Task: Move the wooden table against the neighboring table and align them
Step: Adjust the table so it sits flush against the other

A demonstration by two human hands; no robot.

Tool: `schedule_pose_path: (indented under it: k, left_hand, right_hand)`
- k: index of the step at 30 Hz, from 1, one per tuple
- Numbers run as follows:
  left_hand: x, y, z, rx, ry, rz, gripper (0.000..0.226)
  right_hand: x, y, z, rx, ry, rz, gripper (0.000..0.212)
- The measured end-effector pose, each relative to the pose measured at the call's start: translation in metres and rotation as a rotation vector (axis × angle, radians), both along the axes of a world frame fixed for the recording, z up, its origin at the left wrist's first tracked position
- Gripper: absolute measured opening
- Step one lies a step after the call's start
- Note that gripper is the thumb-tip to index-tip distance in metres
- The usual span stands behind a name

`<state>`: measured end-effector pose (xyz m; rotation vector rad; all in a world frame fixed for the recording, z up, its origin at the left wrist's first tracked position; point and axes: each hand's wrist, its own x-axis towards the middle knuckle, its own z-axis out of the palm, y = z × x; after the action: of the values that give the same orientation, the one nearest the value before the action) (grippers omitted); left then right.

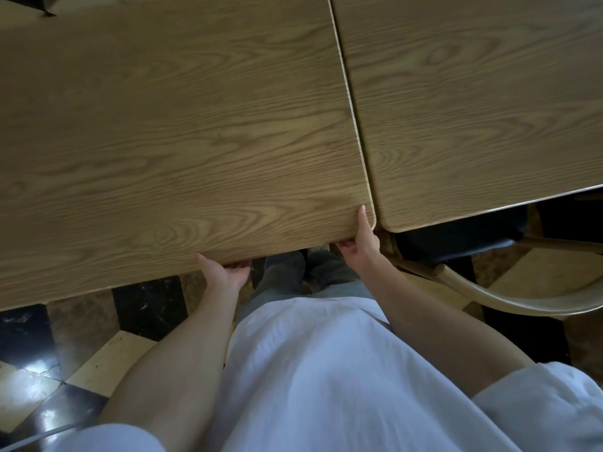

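Two tabletops lie side by side, and you hold the near edge of the light oak-grain rectangular wooden table point(169, 132) with both hands. Your left hand point(225, 272) grips that edge well in from the corner, thumb on top and fingers curled underneath; your right hand point(360, 243) clasps the rounded near corner, thumb on top right beside the seam. The matching oak-grain neighboring table point(473, 102) sits just beyond that seam, and the long sides appear to touch or nearly touch along the whole visible length. The closing push looks done, so the step in hand is alignment: the neighbor's near edge seems slightly nearer you than your table's corner, though the wide lens may exaggerate this. The next move probably calls for a small pull toward you, keeping the seam closed, until both near edges run in one line. Mind the pale bentwood chair with a dark seat point(509, 298) standing past the seam, beside your right arm.
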<state>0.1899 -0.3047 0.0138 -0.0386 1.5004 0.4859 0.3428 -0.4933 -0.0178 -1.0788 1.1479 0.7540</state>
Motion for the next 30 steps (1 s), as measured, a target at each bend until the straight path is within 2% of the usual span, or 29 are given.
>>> schedule_pose_path:
  k: [6, 12, 16, 23, 30]
  left_hand:
    - [-0.025, 0.038, -0.002, 0.088, 0.047, 0.054, 0.084]
    - [-0.062, 0.094, -0.013, 0.068, 0.122, 0.099, 0.080]
    - [-0.078, 0.115, -0.014, 0.046, 0.184, 0.145, 0.074]
    - [-0.077, 0.117, -0.012, -0.015, 0.154, 0.110, 0.065]
    - [-0.080, 0.112, -0.007, 0.022, 0.150, 0.084, 0.066]
  right_hand:
    - [-0.015, 0.011, -0.004, -0.026, -0.002, -0.098, 0.079]
    - [-0.040, 0.037, -0.006, 0.162, 0.019, -0.018, 0.080]
    - [-0.046, 0.049, -0.009, 0.093, 0.012, -0.002, 0.080]
    - [-0.045, 0.053, -0.010, 0.024, -0.002, 0.011, 0.073]
    - [-0.046, 0.054, -0.005, 0.011, -0.003, 0.016, 0.073]
